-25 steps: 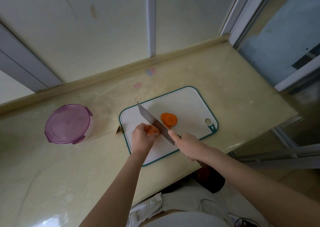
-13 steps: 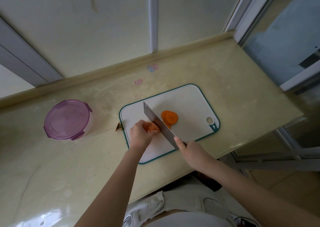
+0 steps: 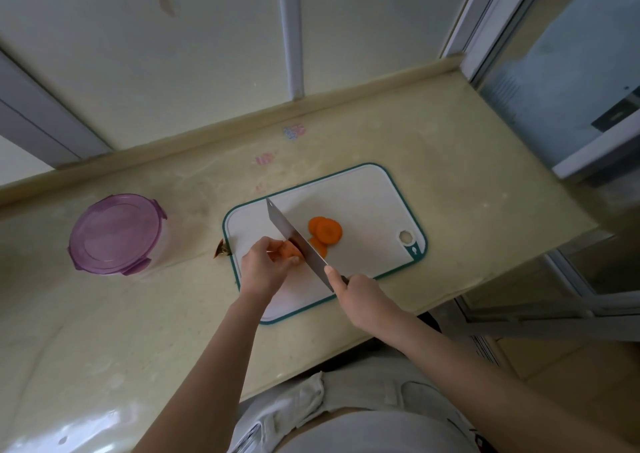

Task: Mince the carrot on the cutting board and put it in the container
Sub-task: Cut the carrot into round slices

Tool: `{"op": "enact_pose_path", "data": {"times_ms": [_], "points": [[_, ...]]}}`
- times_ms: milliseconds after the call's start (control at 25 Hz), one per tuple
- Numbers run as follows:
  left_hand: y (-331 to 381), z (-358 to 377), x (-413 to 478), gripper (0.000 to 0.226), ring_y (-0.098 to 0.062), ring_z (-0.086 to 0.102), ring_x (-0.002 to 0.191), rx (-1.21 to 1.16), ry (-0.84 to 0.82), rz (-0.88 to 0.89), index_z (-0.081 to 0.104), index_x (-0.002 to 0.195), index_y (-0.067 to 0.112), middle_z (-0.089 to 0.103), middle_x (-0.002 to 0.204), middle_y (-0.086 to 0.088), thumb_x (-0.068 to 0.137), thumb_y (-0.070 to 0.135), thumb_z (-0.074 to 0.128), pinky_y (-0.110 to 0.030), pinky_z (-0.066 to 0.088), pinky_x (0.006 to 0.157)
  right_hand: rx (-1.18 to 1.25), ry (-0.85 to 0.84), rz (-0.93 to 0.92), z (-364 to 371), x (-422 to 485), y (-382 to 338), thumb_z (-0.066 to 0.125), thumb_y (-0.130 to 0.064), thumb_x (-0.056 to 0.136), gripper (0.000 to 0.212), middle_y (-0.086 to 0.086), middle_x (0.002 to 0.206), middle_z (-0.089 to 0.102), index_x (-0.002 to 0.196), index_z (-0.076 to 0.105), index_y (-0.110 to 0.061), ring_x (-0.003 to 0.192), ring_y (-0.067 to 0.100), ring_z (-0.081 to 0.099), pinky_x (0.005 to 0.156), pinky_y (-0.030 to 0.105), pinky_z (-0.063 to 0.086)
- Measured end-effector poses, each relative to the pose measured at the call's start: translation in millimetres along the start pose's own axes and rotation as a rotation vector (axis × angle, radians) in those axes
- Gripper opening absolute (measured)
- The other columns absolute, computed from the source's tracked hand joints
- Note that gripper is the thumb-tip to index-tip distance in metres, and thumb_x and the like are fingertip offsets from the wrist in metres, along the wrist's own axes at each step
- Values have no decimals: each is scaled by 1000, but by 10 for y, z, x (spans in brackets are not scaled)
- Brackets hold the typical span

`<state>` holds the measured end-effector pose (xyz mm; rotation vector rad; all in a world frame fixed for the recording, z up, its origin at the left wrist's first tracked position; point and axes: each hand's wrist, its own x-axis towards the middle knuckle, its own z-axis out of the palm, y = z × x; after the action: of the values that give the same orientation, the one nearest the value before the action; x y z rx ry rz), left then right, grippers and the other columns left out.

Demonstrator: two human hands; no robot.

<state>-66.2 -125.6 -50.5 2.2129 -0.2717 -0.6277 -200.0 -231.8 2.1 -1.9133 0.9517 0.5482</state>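
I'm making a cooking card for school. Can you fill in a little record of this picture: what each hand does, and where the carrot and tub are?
left hand: holds the carrot stub on the cutting board
right hand: grips the knife, blade against the stub
carrot slices: small pile of rounds on the other side of the blade
container: on the counter, left of the board, purple lid on
minced yet: no, only slices
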Motion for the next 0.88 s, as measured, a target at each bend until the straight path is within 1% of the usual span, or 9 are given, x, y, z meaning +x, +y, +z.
{"op": "enact_pose_path", "data": {"times_ms": [80, 240, 280, 320, 400, 480, 600, 720, 880], "points": [[25, -11, -10, 28, -15, 58, 84, 1, -6, -5, 58, 96, 15, 62, 92, -1, 76, 16, 76, -21, 42, 72, 19, -3, -27, -17, 18, 13, 26, -60, 95, 54, 2, 63, 44, 62, 39, -18, 55, 11, 40, 54, 21, 34], [30, 6, -24, 27, -12, 57, 83, 3, 9, -12, 57, 96, 16, 60, 90, 2, 77, 16, 75, -23, 45, 75, -22, -54, -35, -104, 18, -63, 23, -58, 97, 51, 3, 66, 43, 63, 35, -22, 57, 13, 41, 69, 33, 43], [23, 7, -19, 27, -12, 57, 84, 7, 11, -14, 57, 97, 17, 60, 91, 2, 77, 16, 75, -23, 45, 74, -34, -79, -26, -131, 23, -79, 21, -58, 97, 49, 3, 66, 43, 64, 34, -25, 59, 15, 43, 70, 35, 45], [21, 9, -17, 27, -13, 57, 85, 8, 11, -16, 57, 97, 17, 60, 92, 2, 77, 17, 75, -22, 43, 73, -33, -103, -6, -167, 22, -86, 19, -59, 97, 49, 4, 65, 43, 65, 34, -25, 59, 17, 45, 66, 34, 47], [31, 11, -17, 25, -13, 57, 86, 6, 15, -20, 56, 97, 17, 60, 94, 1, 79, 17, 73, -19, 41, 70, -10, -126, 41, -227, 54, -100, 16, -66, 93, 61, 4, 63, 45, 68, 43, -18, 56, 18, 46, 59, 30, 45], [53, 18, -33, 24, -13, 57, 85, 7, 23, -18, 56, 97, 16, 60, 95, 0, 80, 16, 72, -16, 40, 67, -30, -129, 57, -266, 72, -138, 16, -70, 91, 68, 5, 62, 48, 70, 47, -12, 56, 20, 48, 62, 31, 45], [52, 46, -70, 24, -13, 58, 82, -19, 61, -25, 57, 97, 14, 62, 93, 0, 79, 13, 73, -17, 44, 69, -143, -125, -20, -291, 14, -157, 17, -65, 94, 65, 4, 56, 45, 62, 41, -13, 50, 18, 46, 57, 28, 43], [2, 69, -69, 27, -10, 57, 80, -42, 90, -45, 58, 99, 13, 62, 92, 0, 78, 14, 74, -15, 41, 66, -123, -112, -113, -282, -20, -67, 24, -57, 98, 55, 2, 61, 42, 62, 37, -18, 52, 11, 39, 52, 21, 34], [-38, 111, -61, 28, -11, 58, 84, -45, 98, -40, 57, 99, 14, 63, 93, -1, 77, 15, 75, -17, 41, 70, -105, -92, -106, -201, 12, 32, 26, -58, 97, 54, 2, 63, 42, 63, 38, -17, 54, 10, 38, 51, 18, 32]]}}
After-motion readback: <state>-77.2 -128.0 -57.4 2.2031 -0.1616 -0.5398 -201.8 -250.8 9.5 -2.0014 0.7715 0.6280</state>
